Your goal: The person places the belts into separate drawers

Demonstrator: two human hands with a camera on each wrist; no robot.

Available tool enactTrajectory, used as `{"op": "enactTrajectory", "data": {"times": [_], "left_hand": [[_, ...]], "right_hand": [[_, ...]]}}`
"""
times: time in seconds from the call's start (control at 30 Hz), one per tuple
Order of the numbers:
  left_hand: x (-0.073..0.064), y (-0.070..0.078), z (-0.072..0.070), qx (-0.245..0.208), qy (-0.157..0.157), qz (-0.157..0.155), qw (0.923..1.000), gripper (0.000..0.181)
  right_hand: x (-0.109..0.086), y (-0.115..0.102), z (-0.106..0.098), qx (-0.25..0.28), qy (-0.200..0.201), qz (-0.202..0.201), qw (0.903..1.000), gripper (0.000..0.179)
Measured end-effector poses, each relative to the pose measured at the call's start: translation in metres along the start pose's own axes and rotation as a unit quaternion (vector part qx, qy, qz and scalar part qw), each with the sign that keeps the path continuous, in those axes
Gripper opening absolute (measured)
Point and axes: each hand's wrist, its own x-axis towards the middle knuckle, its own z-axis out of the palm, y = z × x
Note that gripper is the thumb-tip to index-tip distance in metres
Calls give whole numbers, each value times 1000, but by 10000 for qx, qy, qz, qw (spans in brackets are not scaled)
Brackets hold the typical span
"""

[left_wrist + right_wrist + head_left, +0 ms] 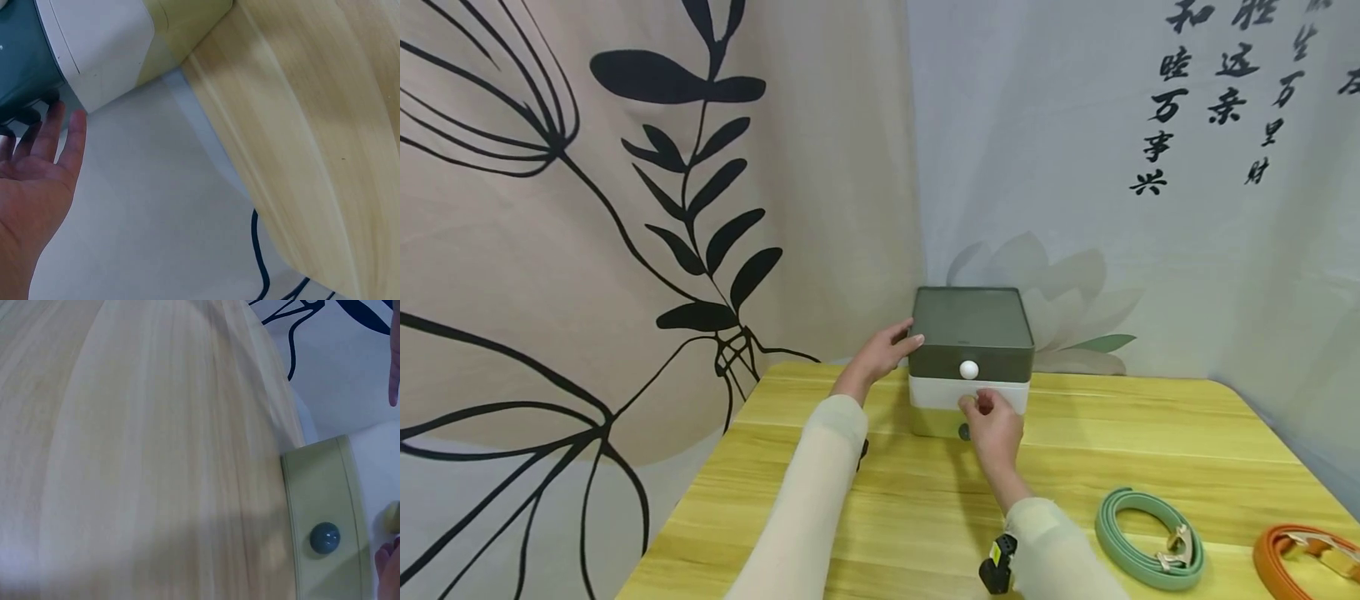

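Observation:
A small three-tier drawer box (973, 317) stands at the far edge of the table, dark green on top, white in the middle, yellow-green below. My left hand (883, 357) rests with extended fingers against the upper left side of the box; the left wrist view shows its fingers (76, 140) spread beside the dark green tier. At the white middle drawer (932, 392), my right hand (996, 429) pinches the pale yellow-green knob (392, 517) between thumb and fingers. The top drawer has a white knob (969, 370), the bottom one a dark knob (325, 538).
A coiled green belt (1108, 533) lies on the wooden table (917, 517) at the near right, and a coiled orange belt (1270, 567) lies farther right. Behind the table hangs a printed curtain (842, 167) with dark leaves and characters.

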Motion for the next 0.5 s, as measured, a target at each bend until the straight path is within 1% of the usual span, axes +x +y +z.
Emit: {"op": "enactTrajectory", "data": {"times": [0.1, 0.33, 0.5], "left_hand": [[0, 0, 1, -1, 15, 9, 10000, 68], [-2, 1, 2, -81, 5, -13, 10000, 67], [-1, 0, 1, -101, -1, -10, 9999, 68]], "right_hand": [[-2, 3, 4, 61, -35, 75, 9999, 30], [-4, 7, 11, -52, 202, 125, 9997, 26], [-4, 7, 14, -29, 128, 237, 9996, 26]]}}
